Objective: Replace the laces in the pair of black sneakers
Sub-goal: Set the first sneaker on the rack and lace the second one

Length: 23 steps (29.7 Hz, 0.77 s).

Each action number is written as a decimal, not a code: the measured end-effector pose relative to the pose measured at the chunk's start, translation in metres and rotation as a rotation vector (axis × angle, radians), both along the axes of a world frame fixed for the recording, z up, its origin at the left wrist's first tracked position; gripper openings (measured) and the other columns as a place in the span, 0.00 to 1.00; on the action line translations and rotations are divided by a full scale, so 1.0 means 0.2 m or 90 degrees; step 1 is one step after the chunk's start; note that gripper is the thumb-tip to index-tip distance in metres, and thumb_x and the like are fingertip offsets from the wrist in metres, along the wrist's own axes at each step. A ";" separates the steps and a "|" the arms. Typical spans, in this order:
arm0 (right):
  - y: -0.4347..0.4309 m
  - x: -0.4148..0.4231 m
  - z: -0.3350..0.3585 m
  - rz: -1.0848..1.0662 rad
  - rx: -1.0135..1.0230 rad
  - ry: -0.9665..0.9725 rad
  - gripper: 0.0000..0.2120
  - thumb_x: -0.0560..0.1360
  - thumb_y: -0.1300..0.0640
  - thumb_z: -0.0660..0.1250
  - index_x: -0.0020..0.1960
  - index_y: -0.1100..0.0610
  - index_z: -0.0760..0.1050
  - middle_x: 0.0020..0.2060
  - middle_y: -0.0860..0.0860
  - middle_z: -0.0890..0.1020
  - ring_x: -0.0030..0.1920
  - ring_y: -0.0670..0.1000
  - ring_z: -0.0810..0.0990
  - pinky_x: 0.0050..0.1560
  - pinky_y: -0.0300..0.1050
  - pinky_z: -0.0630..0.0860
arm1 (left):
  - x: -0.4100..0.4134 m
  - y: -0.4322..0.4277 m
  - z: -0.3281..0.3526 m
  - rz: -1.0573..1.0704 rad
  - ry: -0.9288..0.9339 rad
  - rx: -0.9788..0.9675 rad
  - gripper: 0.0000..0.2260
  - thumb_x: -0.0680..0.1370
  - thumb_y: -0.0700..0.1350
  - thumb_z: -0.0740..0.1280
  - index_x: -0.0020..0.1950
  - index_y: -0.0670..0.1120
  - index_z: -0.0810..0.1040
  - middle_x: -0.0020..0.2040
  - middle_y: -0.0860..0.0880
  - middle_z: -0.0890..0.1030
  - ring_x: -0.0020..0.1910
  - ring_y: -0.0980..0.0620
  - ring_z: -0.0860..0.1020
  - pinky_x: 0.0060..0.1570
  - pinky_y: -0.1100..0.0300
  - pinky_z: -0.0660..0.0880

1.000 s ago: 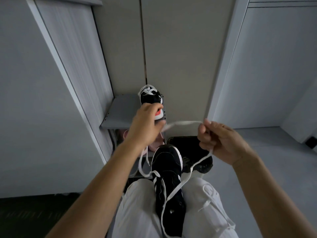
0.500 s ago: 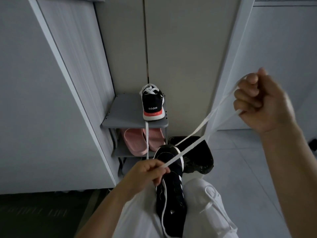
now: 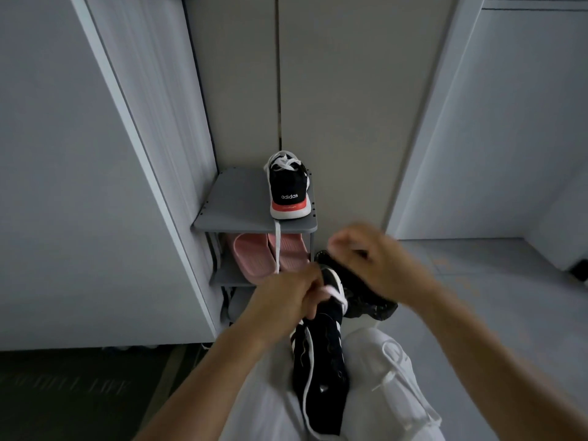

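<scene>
One black sneaker (image 3: 321, 354) lies on my lap between my white-trousered thighs, toe pointing away from me. My left hand (image 3: 286, 297) grips the white lace (image 3: 332, 292) at the sneaker's toe end, fingers curled round it. My right hand (image 3: 378, 262) is blurred just above and to the right of the toe, fingers curled, with a bit of white lace showing at its fingertips. The second black sneaker (image 3: 288, 189), with a red and white heel, stands on top of the grey shoe rack (image 3: 232, 208), and a white lace (image 3: 277, 246) hangs down from it.
Pink slippers (image 3: 254, 256) sit on the rack's middle shelf. A black shiny bag (image 3: 369, 303) lies on the floor right of the rack. Grey cabinet panels close in on the left and behind. A tiled floor (image 3: 493, 297) spreads to the right.
My right hand has dropped from high on the right down to the sneaker's toe, so the lace is no longer stretched out. My left hand stays at the toe.
</scene>
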State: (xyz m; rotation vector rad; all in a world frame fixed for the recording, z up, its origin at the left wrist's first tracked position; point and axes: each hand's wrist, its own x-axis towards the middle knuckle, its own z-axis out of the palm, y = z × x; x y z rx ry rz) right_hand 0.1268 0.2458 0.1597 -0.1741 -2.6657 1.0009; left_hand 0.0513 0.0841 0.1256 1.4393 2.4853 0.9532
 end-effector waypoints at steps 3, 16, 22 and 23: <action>-0.09 0.04 -0.08 0.063 -0.260 -0.113 0.10 0.76 0.48 0.61 0.44 0.55 0.73 0.28 0.45 0.78 0.30 0.45 0.77 0.34 0.38 0.75 | -0.04 0.05 0.07 -0.018 0.080 0.064 0.10 0.76 0.51 0.65 0.47 0.44 0.77 0.35 0.50 0.82 0.37 0.52 0.80 0.39 0.53 0.75; 0.02 0.14 -0.21 -0.037 -0.520 -0.198 0.07 0.74 0.62 0.67 0.38 0.61 0.76 0.26 0.51 0.75 0.22 0.43 0.66 0.25 0.34 0.65 | 0.04 0.06 -0.12 -0.003 0.049 0.212 0.09 0.71 0.51 0.68 0.45 0.47 0.81 0.41 0.56 0.77 0.38 0.62 0.74 0.37 0.66 0.73; -0.01 0.20 -0.41 -0.145 -0.247 -0.204 0.07 0.73 0.60 0.69 0.36 0.54 0.77 0.29 0.47 0.78 0.25 0.39 0.72 0.29 0.30 0.68 | 0.22 -0.05 -0.31 0.181 -0.193 -0.022 0.10 0.78 0.46 0.63 0.57 0.51 0.79 0.42 0.56 0.81 0.32 0.64 0.76 0.38 0.73 0.71; -0.03 0.20 -0.44 -0.143 -0.205 -0.206 0.09 0.73 0.59 0.69 0.35 0.51 0.76 0.30 0.45 0.78 0.28 0.39 0.74 0.32 0.30 0.70 | 0.25 -0.05 -0.32 0.198 -0.200 -0.024 0.10 0.79 0.46 0.63 0.58 0.51 0.79 0.40 0.57 0.80 0.31 0.65 0.75 0.36 0.75 0.69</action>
